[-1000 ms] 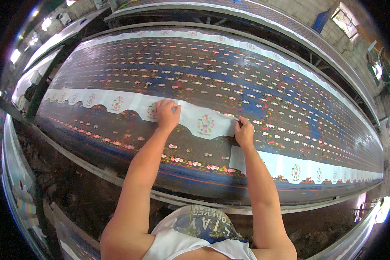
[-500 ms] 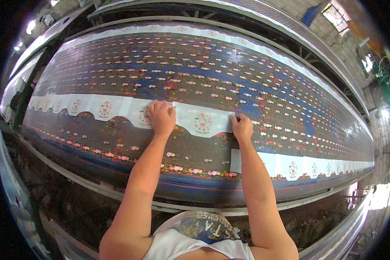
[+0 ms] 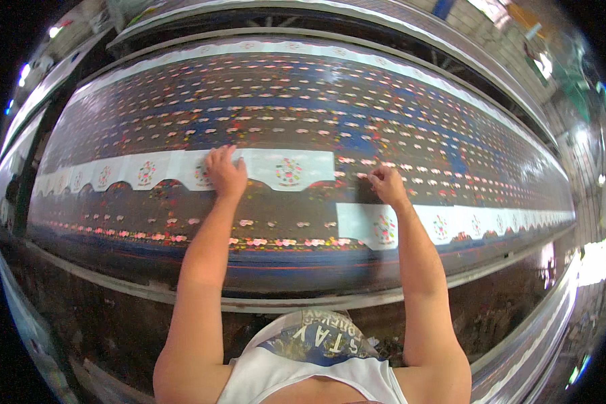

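A white cloth piece (image 3: pixel 313 165) with a scalloped lower edge and a round floral print lies flat on the long dark table (image 3: pixel 283 209). At its left end, where it meets the neighbouring white piece (image 3: pixel 175 161) of the same row, my left hand (image 3: pixel 226 174) rests with fingers apart. My right hand (image 3: pixel 388 186) is off to the right of the cloth's right edge, above the table, its fingers curled and pinched together with no cloth visible in them. Below that hand, another white printed piece (image 3: pixel 360 225) begins the row along the near edge, partly covered by my right forearm.
Rows of small pink and red printed marks (image 3: pixel 303 124) cover the table surface. A strip of white pieces (image 3: pixel 330 51) runs along the far edge. The table's near rail (image 3: pixel 303 304) passes in front of me. More long tables (image 3: pixel 357 17) stand beyond.
My right hand has let go of the cloth's right corner and is now apart from it. The cloth's right end now lies flat. The whole view has shifted and turned slightly.
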`<control>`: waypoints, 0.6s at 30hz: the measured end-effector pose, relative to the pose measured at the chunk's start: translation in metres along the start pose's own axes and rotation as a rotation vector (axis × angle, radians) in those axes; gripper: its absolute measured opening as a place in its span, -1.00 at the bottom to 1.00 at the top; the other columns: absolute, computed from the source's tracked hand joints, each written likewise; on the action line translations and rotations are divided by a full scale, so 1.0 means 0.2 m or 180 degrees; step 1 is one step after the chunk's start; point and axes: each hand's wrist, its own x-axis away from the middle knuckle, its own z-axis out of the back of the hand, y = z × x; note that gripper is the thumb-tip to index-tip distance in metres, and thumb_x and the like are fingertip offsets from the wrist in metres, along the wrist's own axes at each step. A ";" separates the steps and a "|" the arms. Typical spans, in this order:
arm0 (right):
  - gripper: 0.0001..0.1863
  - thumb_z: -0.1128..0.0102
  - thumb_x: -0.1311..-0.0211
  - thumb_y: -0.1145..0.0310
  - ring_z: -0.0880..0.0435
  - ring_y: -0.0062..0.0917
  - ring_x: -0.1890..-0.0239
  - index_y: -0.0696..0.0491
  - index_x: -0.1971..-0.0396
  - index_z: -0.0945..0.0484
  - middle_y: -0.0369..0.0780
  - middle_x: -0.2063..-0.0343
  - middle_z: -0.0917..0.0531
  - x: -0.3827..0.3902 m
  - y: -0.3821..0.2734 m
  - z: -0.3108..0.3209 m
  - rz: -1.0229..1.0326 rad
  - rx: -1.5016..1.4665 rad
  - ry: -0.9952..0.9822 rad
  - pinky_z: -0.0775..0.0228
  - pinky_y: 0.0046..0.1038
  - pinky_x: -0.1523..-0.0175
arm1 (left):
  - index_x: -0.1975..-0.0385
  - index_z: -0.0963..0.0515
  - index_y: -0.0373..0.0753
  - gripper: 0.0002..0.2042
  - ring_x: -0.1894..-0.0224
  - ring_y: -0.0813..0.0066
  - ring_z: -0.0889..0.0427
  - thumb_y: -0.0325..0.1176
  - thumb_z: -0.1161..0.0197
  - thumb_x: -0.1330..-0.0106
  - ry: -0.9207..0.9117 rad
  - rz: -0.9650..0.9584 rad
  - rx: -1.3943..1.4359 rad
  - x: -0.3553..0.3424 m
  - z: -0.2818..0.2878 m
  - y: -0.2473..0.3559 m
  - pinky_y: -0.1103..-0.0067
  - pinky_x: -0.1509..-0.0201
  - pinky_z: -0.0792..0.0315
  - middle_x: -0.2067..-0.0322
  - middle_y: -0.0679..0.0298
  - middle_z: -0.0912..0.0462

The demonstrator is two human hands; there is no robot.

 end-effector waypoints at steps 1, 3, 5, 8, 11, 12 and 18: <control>-0.79 -0.44 -0.39 0.29 -0.85 -0.37 0.32 0.10 0.13 -0.81 -0.14 0.39 -0.85 0.05 0.02 0.06 0.0054 0.0265 -0.0042 -0.66 -0.28 0.16 | -0.16 -0.71 -0.13 -0.56 -0.49 -0.09 -0.38 -0.33 -0.52 -0.26 0.0057 -0.0083 -0.0095 0.01 0.01 -0.01 0.05 -0.63 -0.17 -0.25 0.12 -0.66; -0.80 -0.46 -0.31 0.28 -0.85 -0.17 0.27 0.04 0.16 -0.84 -0.07 0.35 -0.85 0.13 0.10 0.21 0.0146 0.0821 -0.0089 -0.68 -0.09 0.02 | -0.21 -0.68 -0.10 -0.52 -0.50 -0.09 -0.36 -0.34 -0.52 -0.25 0.0024 -0.0272 -0.0086 0.03 0.01 0.08 0.03 -0.62 -0.16 -0.28 0.13 -0.63; -0.81 -0.46 -0.28 0.25 -0.81 -0.14 -0.05 -0.06 0.15 -0.86 -0.13 0.11 -0.85 0.21 0.18 0.32 0.0037 0.1459 -0.0310 -0.67 -0.10 -0.15 | -0.22 -0.68 -0.08 -0.52 -0.51 -0.08 -0.35 -0.33 -0.52 -0.25 -0.0061 -0.0328 -0.0119 0.09 0.00 0.20 -0.01 -0.62 -0.15 -0.28 0.13 -0.62; -0.81 -0.44 -0.29 0.24 -0.74 -0.18 -0.21 -0.09 0.15 -0.86 -0.15 -0.04 -0.80 0.35 0.27 0.41 0.0419 0.2040 -0.0331 -0.64 -0.10 -0.24 | -0.14 -0.72 -0.07 -0.58 -0.48 -0.08 -0.41 -0.36 -0.52 -0.23 -0.0247 -0.0603 0.0179 0.23 -0.05 0.47 -0.01 -0.58 -0.21 -0.26 0.16 -0.66; -0.82 -0.40 -0.30 0.27 -0.70 -0.17 -0.25 -0.12 0.15 -0.85 -0.17 -0.08 -0.76 0.37 0.31 0.46 0.0603 0.2271 -0.0458 -0.61 -0.06 -0.28 | -0.08 -0.74 -0.09 -0.61 -0.40 -0.06 -0.49 -0.39 -0.51 -0.21 -0.0478 -0.0870 0.0381 0.37 -0.10 0.82 0.03 -0.55 -0.27 -0.19 0.15 -0.70; -0.82 -0.38 -0.31 0.28 -0.71 -0.16 -0.23 -0.12 0.15 -0.85 -0.17 -0.07 -0.77 0.38 0.34 0.46 0.0713 0.2328 -0.0514 -0.61 -0.05 -0.28 | -0.05 -0.75 -0.09 -0.62 -0.37 -0.04 -0.52 -0.40 -0.51 -0.19 -0.0558 -0.0998 0.0443 0.43 -0.11 0.93 0.03 -0.54 -0.29 -0.16 0.15 -0.71; -0.83 -0.35 -0.27 0.34 -0.80 -0.02 0.10 0.12 0.26 -0.73 -0.02 0.28 -0.80 0.42 0.42 0.54 0.1971 0.1307 -0.0835 -0.64 -0.03 -0.03 | -0.05 -0.75 -0.14 -0.55 -0.25 0.03 -0.60 -0.58 -0.29 -0.12 -0.1288 -0.1146 0.1411 0.65 -0.15 1.42 0.09 -0.47 -0.37 -0.03 0.15 -0.76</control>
